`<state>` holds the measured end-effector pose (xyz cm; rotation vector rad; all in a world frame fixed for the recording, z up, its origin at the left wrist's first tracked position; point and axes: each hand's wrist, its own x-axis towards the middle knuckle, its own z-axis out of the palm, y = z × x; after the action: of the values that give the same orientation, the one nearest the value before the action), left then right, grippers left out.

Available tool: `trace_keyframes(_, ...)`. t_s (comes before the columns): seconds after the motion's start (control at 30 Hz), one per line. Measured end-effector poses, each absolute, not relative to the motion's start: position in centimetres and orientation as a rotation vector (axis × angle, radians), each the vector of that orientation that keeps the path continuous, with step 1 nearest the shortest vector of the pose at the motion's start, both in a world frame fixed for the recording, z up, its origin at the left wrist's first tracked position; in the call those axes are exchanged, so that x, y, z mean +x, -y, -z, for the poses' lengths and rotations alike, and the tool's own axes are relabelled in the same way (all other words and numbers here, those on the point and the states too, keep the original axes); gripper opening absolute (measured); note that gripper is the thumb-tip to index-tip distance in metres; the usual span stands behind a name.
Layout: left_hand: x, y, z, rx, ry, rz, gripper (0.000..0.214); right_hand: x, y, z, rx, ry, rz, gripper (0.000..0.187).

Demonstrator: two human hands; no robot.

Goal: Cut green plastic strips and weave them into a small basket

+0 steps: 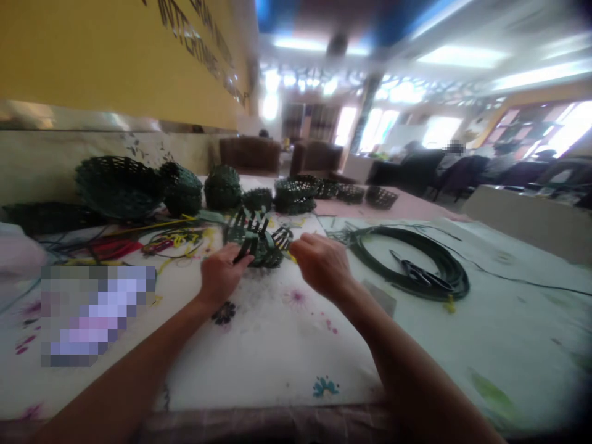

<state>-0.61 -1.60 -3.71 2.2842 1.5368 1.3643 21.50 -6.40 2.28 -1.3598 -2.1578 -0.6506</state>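
Note:
A small, half-woven dark green basket (pixel 259 240) with loose strips sticking up lies on the white flowered tablecloth (pixel 259 345). My left hand (pixel 222 273) is closed on a dark green strip at the basket's near left side. My right hand (pixel 320 263) has its fingers curled against the basket's right edge, pinching a strip there. Both forearms reach in from the near table edge.
Several finished dark green baskets (pixel 121 185) stand in a row at the back. A coil of green strip (pixel 416 259) with scissors (pixel 419 271) on it lies to the right. Yellow and red strands (pixel 152 240) lie at the left. Chairs and seated people are in the background.

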Motion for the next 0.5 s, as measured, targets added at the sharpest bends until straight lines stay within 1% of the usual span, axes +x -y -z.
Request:
trace_keyframes(0.13, -0.1, 2.4, 3.2, 2.342, -1.634, -1.361, 0.018, 20.5, 7.4, -2.3, -1.314, 2.129, 0.728, 0.028)
trace_keyframes(0.3, -0.6, 1.9, 3.1, 2.161, -1.708, -1.524, 0.018, 18.6, 8.9, -1.4, -1.299, 2.122, 0.695, 0.023)
trace_keyframes(0.4, -1.2, 0.9, 3.1, 1.851, -1.693, -1.589, 0.022, 18.4, 8.4, -0.5, -1.427, 2.081, 0.538, 0.018)
trace_keyframes(0.5, -1.8, 0.2, 2.7, 1.501, -1.533, -1.598, 0.031, 19.1, 6.7, 0.3, -1.551, 2.03, 0.249, 0.016)
